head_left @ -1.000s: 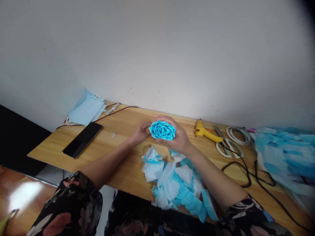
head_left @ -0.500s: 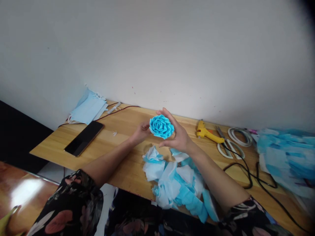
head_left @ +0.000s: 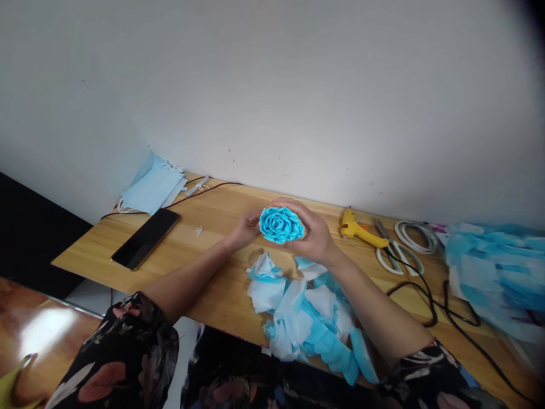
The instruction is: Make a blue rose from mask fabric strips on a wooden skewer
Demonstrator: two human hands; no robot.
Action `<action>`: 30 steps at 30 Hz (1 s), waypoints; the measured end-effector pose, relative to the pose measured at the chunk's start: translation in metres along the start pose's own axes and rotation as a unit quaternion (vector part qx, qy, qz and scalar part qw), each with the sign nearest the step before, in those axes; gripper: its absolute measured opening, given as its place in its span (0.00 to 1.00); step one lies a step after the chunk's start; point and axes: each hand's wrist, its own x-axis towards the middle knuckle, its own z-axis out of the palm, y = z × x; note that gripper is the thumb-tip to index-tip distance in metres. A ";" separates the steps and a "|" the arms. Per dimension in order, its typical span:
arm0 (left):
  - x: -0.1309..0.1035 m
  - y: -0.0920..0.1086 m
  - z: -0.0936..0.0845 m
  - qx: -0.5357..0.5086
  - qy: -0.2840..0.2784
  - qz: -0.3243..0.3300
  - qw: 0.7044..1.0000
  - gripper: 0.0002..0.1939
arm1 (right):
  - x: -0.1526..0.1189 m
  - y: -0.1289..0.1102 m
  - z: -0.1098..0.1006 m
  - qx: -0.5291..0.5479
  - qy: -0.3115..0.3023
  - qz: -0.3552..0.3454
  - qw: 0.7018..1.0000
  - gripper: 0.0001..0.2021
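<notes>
Blue paper rose (head_left: 281, 224), light & crushable, sits cupped btwn left hand (head_left: 246, 228) & right hand (head_left: 314, 236), fingers curled on its sides; best gripped at base w/ soft pressure.

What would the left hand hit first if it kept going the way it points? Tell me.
The left hand points right, toward the blue flower, which its fingers already touch. Beyond it sits the right hand.

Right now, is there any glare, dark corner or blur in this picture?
Head view: glare patch on the glossy brown surface at lower left; dark vignette in the top right corner; blue paper pile at the right edge looks soft; the blue paper rose is reasonably sharp.
</notes>
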 end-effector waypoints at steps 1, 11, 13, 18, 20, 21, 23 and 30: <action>0.000 0.000 0.000 -0.005 -0.013 0.007 1.000 0.08 | 0.000 0.000 0.000 0.001 0.004 -0.001 1.000 0.32; 0.002 -0.011 -0.001 -0.044 -0.020 0.034 0.998 0.19 | 0.000 0.001 0.004 -0.006 0.058 0.006 0.998 0.29; 0.003 -0.012 -0.003 -0.050 -0.010 0.030 0.998 0.19 | 0.001 -0.001 0.001 -0.005 0.032 0.018 0.999 0.38; 0.008 -0.017 -0.005 -0.062 0.018 0.036 0.997 0.20 | 0.001 0.002 -0.005 0.019 -0.024 0.037 0.999 0.58; 0.008 -0.017 -0.005 -0.058 0.016 0.039 0.997 0.21 | 0.000 0.004 -0.006 0.024 -0.030 0.031 0.999 0.58; 0.008 -0.016 -0.005 -0.052 0.011 0.041 0.998 0.20 | 0.000 0.005 -0.006 0.024 -0.031 0.031 0.999 0.58; 0.005 -0.013 -0.005 -0.042 -0.003 0.044 0.998 0.19 | -0.001 0.005 -0.005 0.023 -0.034 0.039 0.998 0.58; 0.002 -0.001 -0.003 -0.043 -0.027 0.028 0.998 0.19 | 0.000 0.000 0.000 -0.013 -0.012 -0.010 1.000 0.38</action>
